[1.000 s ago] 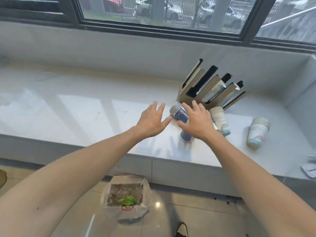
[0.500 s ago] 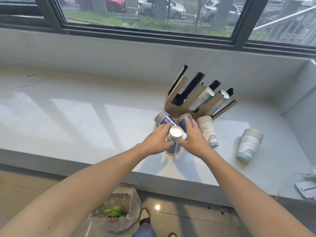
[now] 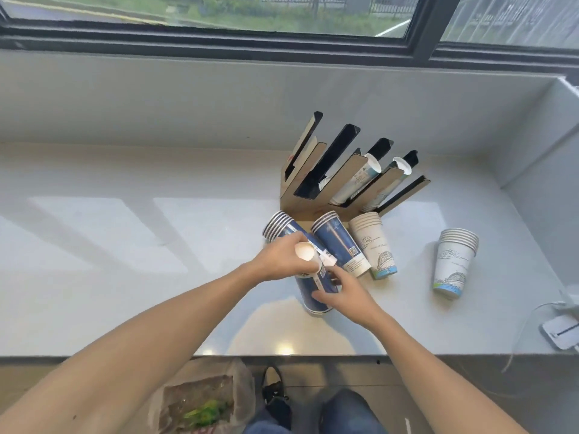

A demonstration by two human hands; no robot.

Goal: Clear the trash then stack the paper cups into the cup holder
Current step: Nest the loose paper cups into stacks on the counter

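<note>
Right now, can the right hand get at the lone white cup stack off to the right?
Probably yes: the white cup stack stands apart on bare counter, nothing between. But the right hand is busy steadying the blue stack.

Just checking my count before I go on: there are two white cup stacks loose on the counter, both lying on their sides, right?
Not quite. The head view shows two white stacks on the counter, but both stand upside down, rims up top, not lying on their sides.
</note>
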